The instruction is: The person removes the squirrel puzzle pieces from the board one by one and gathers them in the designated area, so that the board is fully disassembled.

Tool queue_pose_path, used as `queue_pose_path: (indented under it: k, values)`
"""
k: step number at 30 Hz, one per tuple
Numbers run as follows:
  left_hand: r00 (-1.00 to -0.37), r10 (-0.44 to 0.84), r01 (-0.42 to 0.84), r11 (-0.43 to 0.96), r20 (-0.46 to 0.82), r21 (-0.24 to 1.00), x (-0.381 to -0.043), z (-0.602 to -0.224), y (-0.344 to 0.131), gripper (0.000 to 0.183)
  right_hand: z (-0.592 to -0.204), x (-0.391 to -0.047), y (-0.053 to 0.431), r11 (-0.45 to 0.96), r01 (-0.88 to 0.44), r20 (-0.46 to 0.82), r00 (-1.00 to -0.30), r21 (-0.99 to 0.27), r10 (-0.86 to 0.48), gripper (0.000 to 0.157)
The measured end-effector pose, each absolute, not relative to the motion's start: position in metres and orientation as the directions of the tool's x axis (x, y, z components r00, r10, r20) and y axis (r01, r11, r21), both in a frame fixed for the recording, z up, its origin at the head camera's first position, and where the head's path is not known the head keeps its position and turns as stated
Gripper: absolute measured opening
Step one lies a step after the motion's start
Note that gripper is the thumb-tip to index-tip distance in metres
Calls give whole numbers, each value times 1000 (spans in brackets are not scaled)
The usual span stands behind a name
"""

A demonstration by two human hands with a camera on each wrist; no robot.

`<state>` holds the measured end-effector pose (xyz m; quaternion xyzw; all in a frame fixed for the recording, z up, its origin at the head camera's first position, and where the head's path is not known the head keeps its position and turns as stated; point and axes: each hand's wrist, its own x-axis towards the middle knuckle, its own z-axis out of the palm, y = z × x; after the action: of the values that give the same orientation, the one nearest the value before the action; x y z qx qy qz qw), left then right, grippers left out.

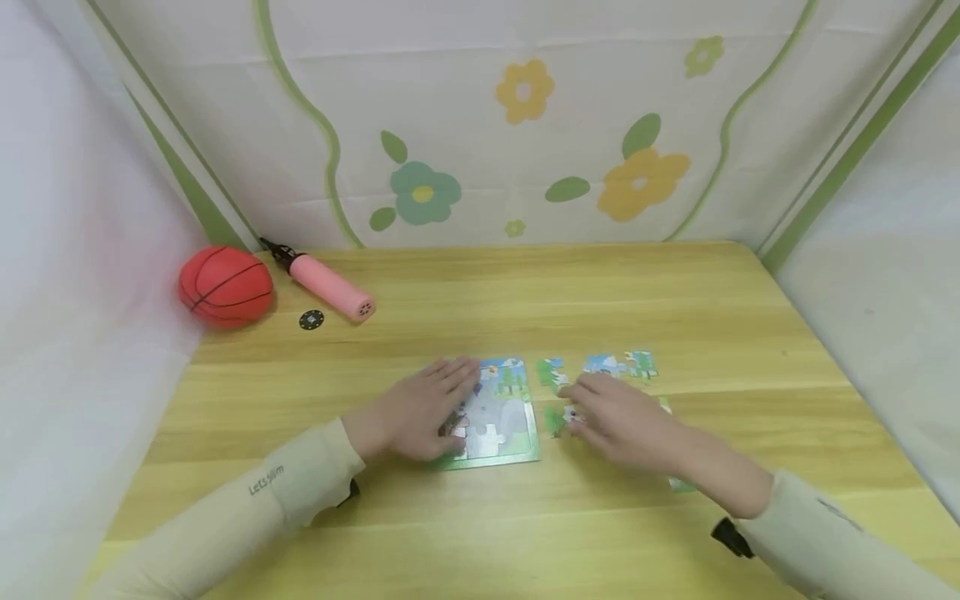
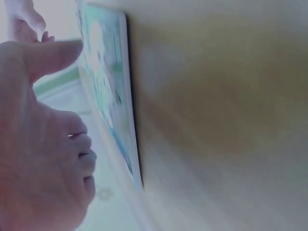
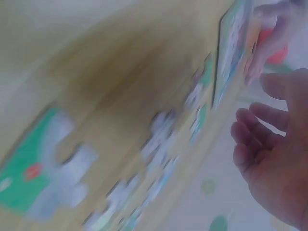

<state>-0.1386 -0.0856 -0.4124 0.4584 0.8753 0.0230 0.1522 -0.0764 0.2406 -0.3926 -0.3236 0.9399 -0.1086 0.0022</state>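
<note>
A jigsaw puzzle board (image 1: 513,421) with a green border lies on the table, its picture partly filled in with grey and blue pieces. My left hand (image 1: 427,410) is over its left side, fingers extended, and covers that part in the head view. In the left wrist view the thumb (image 2: 60,54) reaches toward the board's face. My right hand (image 1: 633,425) hovers over loose puzzle pieces to the right of the board. Its fingers are loosely bent, and the right wrist view shows nothing between thumb and fingers. One piece (image 1: 553,421) lies by its fingertips; another piece (image 1: 550,372) lies farther back.
More loose pieces (image 1: 643,364) lie behind the right hand, and a green-edged piece (image 3: 29,168) shows large in the right wrist view. At the back left are a red ball (image 1: 227,287), a pink hand pump (image 1: 330,286) and a black disc (image 1: 311,320). White curtains (image 1: 465,125) enclose the table.
</note>
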Motion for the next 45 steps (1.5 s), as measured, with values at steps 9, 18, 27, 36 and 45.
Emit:
queue_pose_path:
  k: [9, 18, 27, 36, 45]
  values:
    - [-566, 751, 740, 644, -340, 193, -147, -416, -100, 99, -403, -86, 169, 722, -678, -89, -718, -138, -690, 50]
    - [-589, 724, 725, 670, -359, 161, -145, -418, -99, 99, -419, -82, 135, 693, -716, -35, -693, -82, -720, 42]
    - [-596, 712, 710, 683, -373, 171, -144, -418, -96, 99, -424, -81, 128, 729, -670, -24, -734, -139, -679, 27]
    - [-605, 698, 693, 698, -383, 178, -145, -418, -95, 99, -425, -84, 125, 750, -639, -32, -757, -170, -652, 34]
    - [-601, 701, 699, 694, -384, 171, -146, -417, -95, 99, -425, -77, 129, 733, -662, 83, -748, -154, -658, 31]
